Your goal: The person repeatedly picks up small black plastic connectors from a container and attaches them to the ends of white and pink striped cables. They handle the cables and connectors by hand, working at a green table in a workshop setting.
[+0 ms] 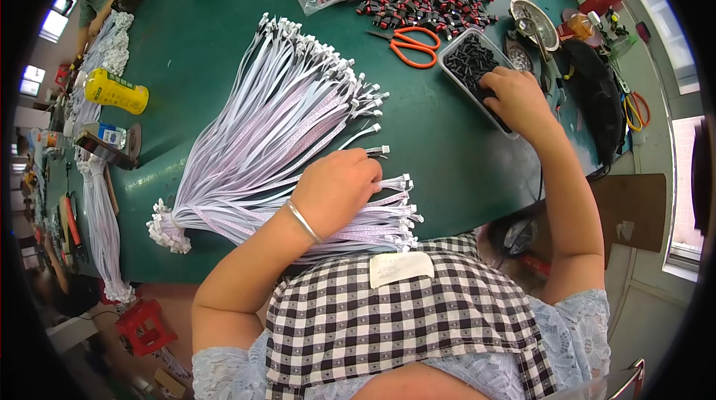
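Green table (447, 180) forms the work surface. Cables (261, 128) lie fanned across its near side, gathered at the lower left, with connectors (409, 185) at the spread ends. Right of them stands a tub (476, 105) of black tubes (470, 58); scissors (394, 38) lie just beside it.

Left hand (339, 190): palm down over the cables, fingers curled beside one dark-ended lead; whether it is gripped cannot be determined. Right hand (520, 102): reaches over the tub's rim, fingers bent and drawn narrow among the tubes; whether one is pinched cannot be determined.

Handling: expect each cable to be light, limp and prone to tangling. Take hold just behind the connector; avoid pulling on the thin wires at its joint. Tubes are probably light and slightly pliable; pinch singly by the sides, as they may roll.

Visibility: the left thumb and the cables beneath the palm are hidden. Right fingertips are lost against the black tubes. Individual wires are too fine to resolve.
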Motion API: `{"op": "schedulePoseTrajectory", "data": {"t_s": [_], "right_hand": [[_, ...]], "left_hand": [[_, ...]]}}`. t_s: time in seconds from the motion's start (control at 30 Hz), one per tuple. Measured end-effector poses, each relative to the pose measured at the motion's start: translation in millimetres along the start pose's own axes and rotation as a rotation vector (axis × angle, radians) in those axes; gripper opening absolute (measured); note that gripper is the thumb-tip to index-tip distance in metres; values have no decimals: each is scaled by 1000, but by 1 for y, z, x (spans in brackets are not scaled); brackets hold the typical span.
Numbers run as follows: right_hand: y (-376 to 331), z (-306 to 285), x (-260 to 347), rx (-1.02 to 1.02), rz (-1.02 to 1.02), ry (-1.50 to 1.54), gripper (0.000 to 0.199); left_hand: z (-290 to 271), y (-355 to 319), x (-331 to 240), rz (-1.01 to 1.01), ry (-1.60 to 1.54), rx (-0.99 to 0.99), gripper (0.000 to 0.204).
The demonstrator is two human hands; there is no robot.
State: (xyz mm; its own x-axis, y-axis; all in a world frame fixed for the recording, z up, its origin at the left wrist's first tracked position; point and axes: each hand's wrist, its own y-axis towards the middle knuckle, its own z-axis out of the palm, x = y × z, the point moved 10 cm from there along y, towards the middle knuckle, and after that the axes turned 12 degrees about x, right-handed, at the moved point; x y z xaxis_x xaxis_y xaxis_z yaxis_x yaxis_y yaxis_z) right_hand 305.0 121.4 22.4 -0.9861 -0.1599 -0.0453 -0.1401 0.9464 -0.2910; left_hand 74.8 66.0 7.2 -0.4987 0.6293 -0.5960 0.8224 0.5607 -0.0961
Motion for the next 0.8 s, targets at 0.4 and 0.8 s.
{"op": "schedulePoseTrajectory", "data": {"t_s": [0.4, 0.8], "right_hand": [[2, -1, -11, -1, 66, -26, 16], [-11, -27, 5, -122, -75, 121, 7]], "left_hand": [[-8, 0, 16, -94, -501, -63, 22], [19, -4, 38, -231, -873, -61, 15]]}}
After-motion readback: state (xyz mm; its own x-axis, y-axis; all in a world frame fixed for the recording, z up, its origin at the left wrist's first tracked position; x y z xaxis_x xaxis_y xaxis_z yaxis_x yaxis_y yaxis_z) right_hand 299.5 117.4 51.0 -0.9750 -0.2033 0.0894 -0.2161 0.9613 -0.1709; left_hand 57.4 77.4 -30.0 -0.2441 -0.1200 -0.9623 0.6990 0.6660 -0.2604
